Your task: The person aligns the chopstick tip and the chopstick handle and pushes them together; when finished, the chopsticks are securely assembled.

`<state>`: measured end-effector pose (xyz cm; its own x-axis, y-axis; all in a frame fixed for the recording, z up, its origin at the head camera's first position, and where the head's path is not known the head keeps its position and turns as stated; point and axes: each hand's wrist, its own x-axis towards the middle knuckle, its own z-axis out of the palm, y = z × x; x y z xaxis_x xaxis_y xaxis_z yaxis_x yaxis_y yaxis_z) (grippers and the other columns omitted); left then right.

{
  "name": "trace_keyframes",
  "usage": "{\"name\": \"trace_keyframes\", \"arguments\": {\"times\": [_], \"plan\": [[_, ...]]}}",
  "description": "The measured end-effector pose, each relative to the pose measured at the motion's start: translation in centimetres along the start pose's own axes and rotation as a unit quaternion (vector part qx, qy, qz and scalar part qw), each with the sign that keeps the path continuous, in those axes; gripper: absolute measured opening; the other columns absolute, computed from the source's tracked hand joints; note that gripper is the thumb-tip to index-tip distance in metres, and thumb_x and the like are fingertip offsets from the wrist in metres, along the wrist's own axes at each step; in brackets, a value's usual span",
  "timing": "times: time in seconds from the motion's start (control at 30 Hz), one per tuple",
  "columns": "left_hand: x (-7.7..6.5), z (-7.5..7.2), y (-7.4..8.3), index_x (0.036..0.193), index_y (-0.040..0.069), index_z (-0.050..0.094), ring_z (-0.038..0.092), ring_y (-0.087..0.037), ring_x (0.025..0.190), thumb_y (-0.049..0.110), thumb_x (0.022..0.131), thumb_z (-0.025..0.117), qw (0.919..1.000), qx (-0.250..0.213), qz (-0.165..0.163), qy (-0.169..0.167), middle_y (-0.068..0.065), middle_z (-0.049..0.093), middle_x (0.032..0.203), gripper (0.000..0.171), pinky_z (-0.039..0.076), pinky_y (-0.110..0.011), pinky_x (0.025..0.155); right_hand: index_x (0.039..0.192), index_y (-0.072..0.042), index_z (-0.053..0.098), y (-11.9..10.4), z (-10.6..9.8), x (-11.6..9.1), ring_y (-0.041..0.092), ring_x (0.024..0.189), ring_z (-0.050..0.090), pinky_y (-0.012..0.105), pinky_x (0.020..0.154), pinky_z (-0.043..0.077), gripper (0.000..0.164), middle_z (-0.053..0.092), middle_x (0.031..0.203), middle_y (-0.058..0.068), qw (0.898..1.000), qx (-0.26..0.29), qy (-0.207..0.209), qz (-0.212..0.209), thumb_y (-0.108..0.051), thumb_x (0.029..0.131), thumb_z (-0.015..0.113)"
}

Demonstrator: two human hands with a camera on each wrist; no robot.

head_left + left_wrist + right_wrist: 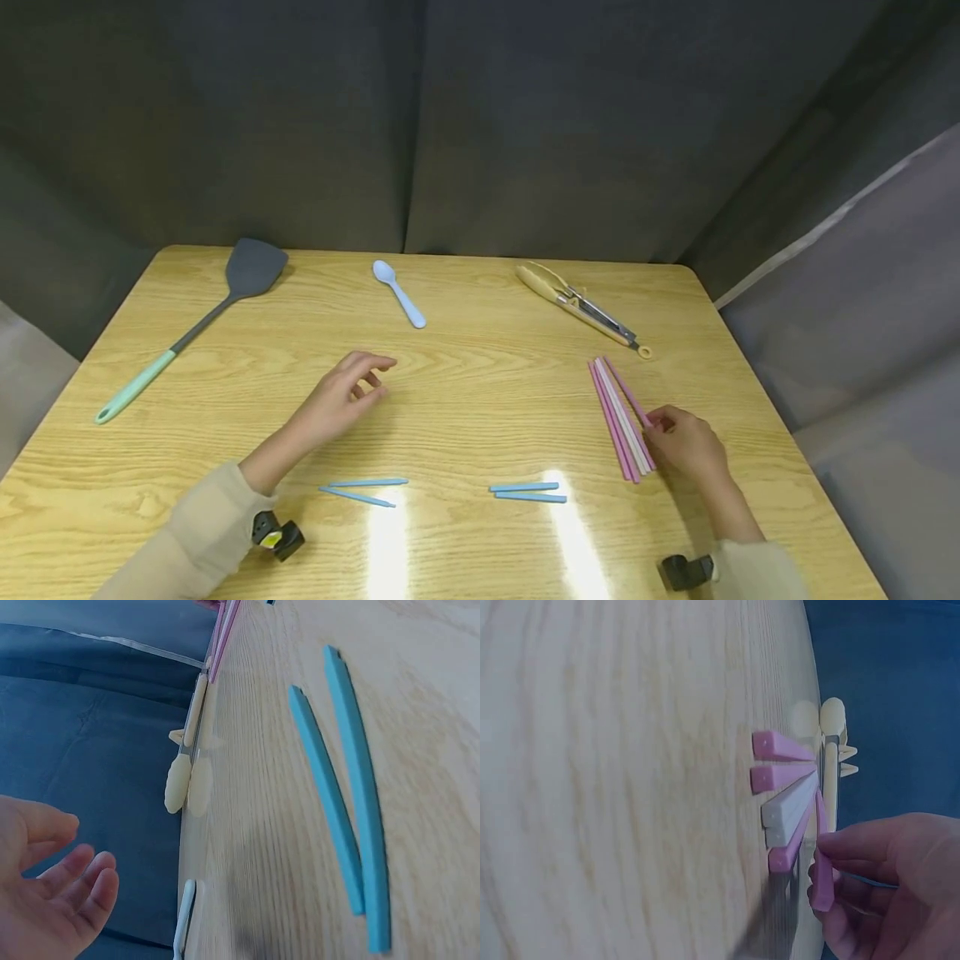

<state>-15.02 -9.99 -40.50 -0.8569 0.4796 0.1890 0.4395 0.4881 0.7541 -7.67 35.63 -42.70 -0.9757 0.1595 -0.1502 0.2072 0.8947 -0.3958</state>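
Observation:
My right hand pinches a pink chopstick between thumb and fingers near its close end. Beside it, several pink and white chopsticks lie in a narrow fan on the table, far tips bunched together. My left hand is raised over the table left of centre, fingers loosely bent and holding nothing. Closer to me than that hand, two slim blue sticks lie in a narrow V. Another pair of blue sticks rests side by side, left of the chopstick fan.
Along the back of the wooden table lie a dark spatula with a green handle, a light blue spoon and yellow-tipped tongs. Dark curtains hang behind the far edge and at the sides.

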Motion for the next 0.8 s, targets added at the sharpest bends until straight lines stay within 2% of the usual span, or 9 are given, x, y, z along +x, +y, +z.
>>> {"name": "trace_keyframes", "arguments": {"times": [0.1,0.23,0.43,0.6,0.8], "plan": [[-0.2,-0.1,-0.1,0.116,0.007,0.056,0.053,-0.016,0.087,0.007,0.089,0.055,0.9997,0.006,-0.007,-0.021,-0.006,0.055,0.105,0.028,0.045,-0.027,0.068,0.107,0.002,0.059,-0.1,0.2,-0.1,0.021,0.069,0.057,0.030,0.052,0.041,0.030,0.062,0.083,0.010,1.000,0.001,-0.002,-0.005,-0.019,0.086,0.053],[-0.6,-0.1,-0.4,0.111,0.006,0.059,0.053,-0.012,0.083,0.008,0.090,0.053,0.9965,0.027,-0.009,-0.079,-0.003,0.060,0.094,0.022,0.046,-0.026,0.068,0.105,0.003,0.059,-0.1,0.2,-0.2,0.024,0.071,0.058,0.031,0.052,0.041,0.029,0.062,0.083,0.011,1.000,-0.003,0.000,-0.014,-0.018,0.087,0.054],[-1.6,0.2,-0.2,0.102,0.007,0.063,0.054,-0.009,0.081,0.009,0.090,0.053,0.9827,0.072,0.027,-0.168,-0.001,0.061,0.092,0.016,0.046,-0.025,0.067,0.105,0.004,0.059,-0.2,0.5,-0.5,0.022,0.071,0.057,0.030,0.052,0.041,0.027,0.062,0.083,0.011,1.000,0.000,0.000,-0.024,-0.014,0.087,0.053],[-2.3,0.7,-0.3,0.091,0.011,0.066,0.057,-0.008,0.080,0.009,0.088,0.055,0.9747,0.090,0.061,-0.195,0.004,0.062,0.089,0.011,0.047,-0.024,0.067,0.106,0.004,0.060,-0.3,0.8,-0.5,0.023,0.072,0.057,0.032,0.055,0.043,0.026,0.061,0.084,0.012,1.000,0.001,-0.005,-0.030,-0.010,0.086,0.053],[-3.2,1.6,-0.7,0.091,0.012,0.066,0.056,-0.006,0.079,0.011,0.087,0.058,0.9685,0.116,0.072,-0.208,0.005,0.061,0.088,0.009,0.047,-0.021,0.067,0.106,0.003,0.060,-1.3,0.7,-0.5,0.022,0.071,0.056,0.031,0.053,0.042,0.026,0.058,0.085,0.012,0.999,-0.010,0.021,-0.045,-0.010,0.085,0.055]]}}
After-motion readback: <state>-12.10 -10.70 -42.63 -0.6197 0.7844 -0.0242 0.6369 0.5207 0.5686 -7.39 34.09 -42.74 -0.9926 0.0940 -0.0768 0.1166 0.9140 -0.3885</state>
